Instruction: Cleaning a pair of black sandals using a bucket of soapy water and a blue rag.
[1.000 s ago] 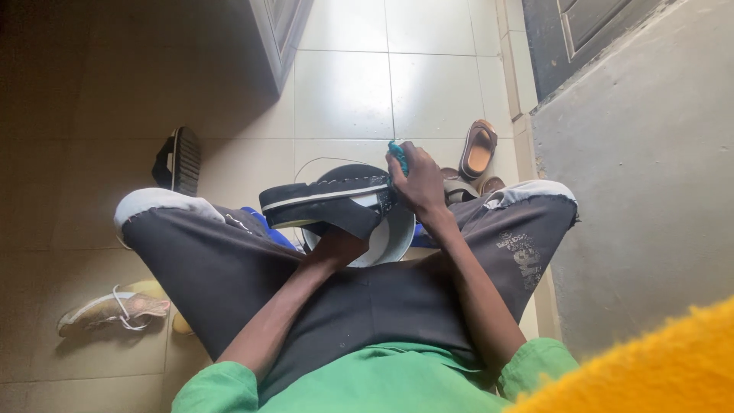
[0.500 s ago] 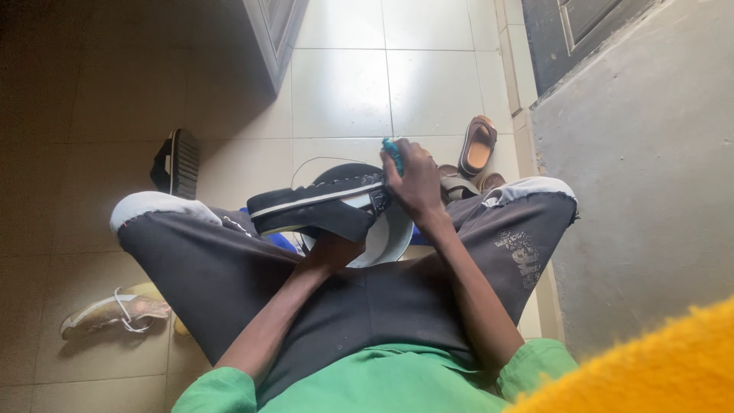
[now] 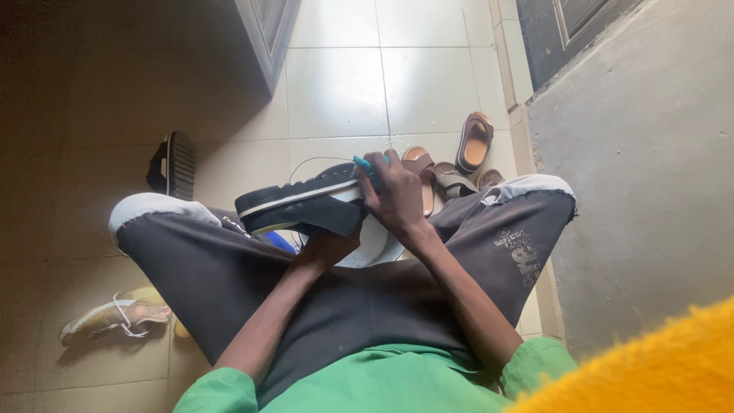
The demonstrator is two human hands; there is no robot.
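Black shoe lying sideways over the lap, long axis running left-right, toe end pointing left, white stripe along the thick sole, sole facing away. Sitting right above the white basin. Left hand gripping it from underneath, just this side of the basin. Right hand clenching a teal brush against the shoe's right end, so nearer that end. Brown sandals lying past the basin, another black shoe standing well left of it on the tiles.

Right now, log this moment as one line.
left hand: holds black shoe | right hand: teal brush on shoe | basin beneath
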